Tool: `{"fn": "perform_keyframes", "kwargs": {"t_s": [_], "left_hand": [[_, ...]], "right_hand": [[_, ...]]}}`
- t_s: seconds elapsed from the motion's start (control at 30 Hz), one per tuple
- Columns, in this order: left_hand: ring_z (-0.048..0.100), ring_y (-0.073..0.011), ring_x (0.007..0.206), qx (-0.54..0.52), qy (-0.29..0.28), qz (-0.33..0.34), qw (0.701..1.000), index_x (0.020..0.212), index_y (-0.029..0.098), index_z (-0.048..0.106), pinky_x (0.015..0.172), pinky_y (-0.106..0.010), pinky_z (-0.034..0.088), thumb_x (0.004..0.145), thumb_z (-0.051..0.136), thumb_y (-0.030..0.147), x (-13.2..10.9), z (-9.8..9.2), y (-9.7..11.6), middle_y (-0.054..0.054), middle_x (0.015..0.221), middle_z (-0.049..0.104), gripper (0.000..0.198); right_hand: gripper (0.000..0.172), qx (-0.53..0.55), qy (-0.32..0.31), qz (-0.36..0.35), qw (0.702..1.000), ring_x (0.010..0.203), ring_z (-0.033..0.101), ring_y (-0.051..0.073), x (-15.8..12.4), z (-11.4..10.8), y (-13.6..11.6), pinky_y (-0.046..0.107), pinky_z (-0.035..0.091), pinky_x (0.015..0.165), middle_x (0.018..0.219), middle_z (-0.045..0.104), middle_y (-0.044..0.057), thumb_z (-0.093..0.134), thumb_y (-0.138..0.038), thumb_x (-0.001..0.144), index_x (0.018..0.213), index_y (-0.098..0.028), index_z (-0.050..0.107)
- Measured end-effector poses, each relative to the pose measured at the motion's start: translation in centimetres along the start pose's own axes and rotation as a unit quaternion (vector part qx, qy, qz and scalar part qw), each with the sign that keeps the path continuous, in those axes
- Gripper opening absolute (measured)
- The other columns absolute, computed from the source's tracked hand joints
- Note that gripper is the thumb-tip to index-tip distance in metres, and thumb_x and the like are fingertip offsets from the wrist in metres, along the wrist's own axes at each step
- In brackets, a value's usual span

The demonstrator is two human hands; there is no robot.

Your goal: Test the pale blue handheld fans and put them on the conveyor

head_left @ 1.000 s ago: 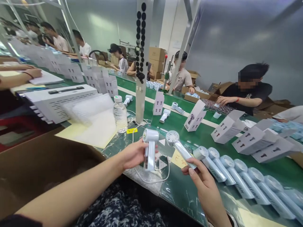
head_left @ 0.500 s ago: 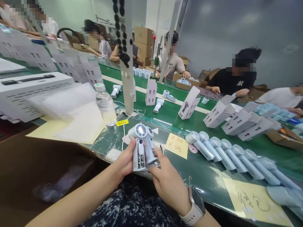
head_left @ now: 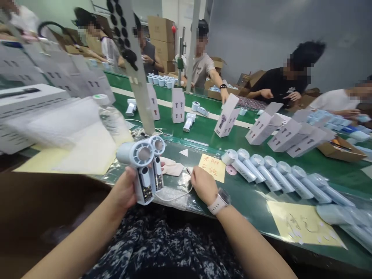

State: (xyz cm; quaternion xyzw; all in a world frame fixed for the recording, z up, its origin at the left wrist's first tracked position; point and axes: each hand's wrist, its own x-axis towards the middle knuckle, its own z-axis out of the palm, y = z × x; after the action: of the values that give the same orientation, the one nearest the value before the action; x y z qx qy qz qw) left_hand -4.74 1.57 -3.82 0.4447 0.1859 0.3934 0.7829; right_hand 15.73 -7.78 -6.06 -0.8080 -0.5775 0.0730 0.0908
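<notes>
My left hand (head_left: 126, 190) grips two light blue handheld fans, held upright side by side above the bench edge. The nearer fan (head_left: 131, 154) has its handle uncovered, with a circuit board showing. Slightly behind it, the second fan (head_left: 158, 182) is uncovered in the same way. My right hand (head_left: 204, 185) is closed in a pinch on a thin white cable (head_left: 178, 198), whose dark tip sticks out near the fingertips. Beside that hand lies a yellow handwritten note (head_left: 216, 170). A pale cloth-like piece (head_left: 172, 167) rests behind the cable.
Wrapped fans (head_left: 263, 170) lie in a row at right, near another yellow note (head_left: 302, 224). White boxes (head_left: 225, 118) and loose fans (head_left: 189, 122) stand along the green conveyor (head_left: 171, 133). A water bottle (head_left: 112, 120) is at left. Several people work opposite.
My left hand has moved left with both fans and turned them. My right hand has left the fans and pinches the cable. A co-worker's arm now reaches toward a white box.
</notes>
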Motion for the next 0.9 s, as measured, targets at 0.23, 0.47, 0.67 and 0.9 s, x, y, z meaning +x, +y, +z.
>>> {"fn": "perform_keyframes", "kwargs": {"t_s": [0.23,0.47,0.67,0.9], "left_hand": [[0.062,-0.0392,0.119,-0.055,0.022,0.035,0.998,0.091,0.019,0.072,0.098,-0.049,0.054,0.060,0.072,0.078,-0.1,2.9,1.0,-0.011,0.105,0.076,0.066],[0.058,-0.0408,0.123,-0.096,0.042,0.054,0.993,0.075,0.020,0.066,0.092,-0.045,0.055,0.054,0.075,0.078,-0.4,3.3,2.8,-0.011,0.105,0.074,0.063],[0.062,-0.0354,0.115,-0.097,0.062,0.089,0.989,0.066,0.019,0.064,0.083,-0.037,0.056,0.059,0.068,0.081,0.3,4.9,1.9,-0.009,0.109,0.072,0.063],[0.066,-0.0326,0.104,-0.068,0.040,0.123,0.989,0.063,0.017,0.067,0.077,-0.034,0.056,0.057,0.067,0.083,0.0,5.4,1.3,-0.009,0.094,0.074,0.066]], "right_hand": [[0.011,0.122,-0.008,0.019,0.992,0.091,0.067,0.028,0.4,-0.1,-0.7,0.034,0.045,0.071,0.104,0.065,0.019,0.045,-0.009,0.093,0.090,-0.016,0.053],[0.010,0.408,-0.098,-0.085,0.904,0.064,0.062,0.015,-3.8,-1.8,-1.9,0.025,0.049,0.060,0.070,0.061,-0.004,0.049,-0.021,0.092,0.103,-0.021,0.049],[0.036,0.627,-0.125,-0.065,0.766,0.059,0.051,0.014,-6.2,-2.0,-4.9,0.027,0.041,0.057,0.063,0.057,-0.002,0.066,-0.054,0.082,0.076,-0.019,0.064],[0.041,0.743,-0.094,-0.058,0.661,0.040,0.040,0.009,-6.8,-0.5,-7.8,0.025,0.041,0.051,0.046,0.041,-0.010,0.056,-0.058,0.091,0.074,-0.022,0.051]]}}
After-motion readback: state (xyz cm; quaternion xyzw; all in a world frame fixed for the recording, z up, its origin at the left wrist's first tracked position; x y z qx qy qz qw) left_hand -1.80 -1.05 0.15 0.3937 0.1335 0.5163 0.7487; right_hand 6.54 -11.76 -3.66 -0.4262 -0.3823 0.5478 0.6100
